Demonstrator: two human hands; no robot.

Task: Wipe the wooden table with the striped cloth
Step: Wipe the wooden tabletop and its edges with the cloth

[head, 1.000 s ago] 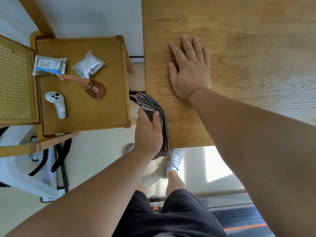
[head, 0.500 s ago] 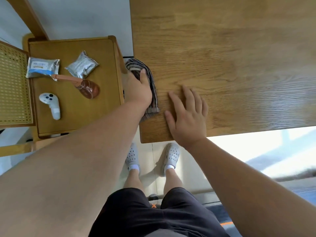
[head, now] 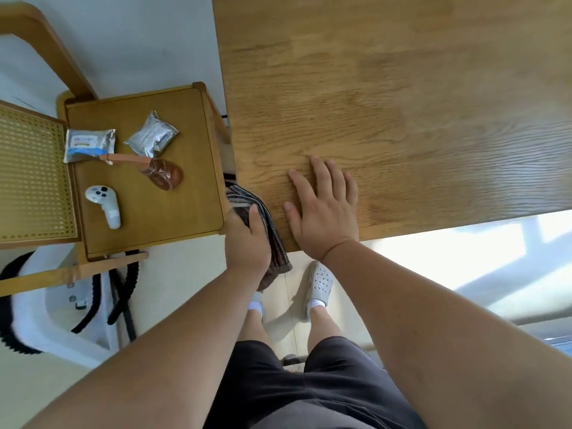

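The wooden table (head: 402, 103) fills the upper right of the head view, and its near left corner is by my hands. My left hand (head: 247, 239) grips the striped cloth (head: 272, 230) against the table's left edge near that corner. Part of the cloth hangs below the tabletop. My right hand (head: 325, 209) lies flat on the tabletop with fingers spread, just right of the cloth and holding nothing.
A wooden chair seat (head: 145, 168) stands left of the table, close to its edge. It carries two foil packets (head: 151, 134), a brown brush (head: 161, 174) and a white controller (head: 105, 202). Black cables (head: 123, 289) lie on the floor below. My feet stand under the table corner.
My left hand slid the cloth along the table's left edge back toward the near corner, having gone away from me before that. My right hand stayed flat on the tabletop.
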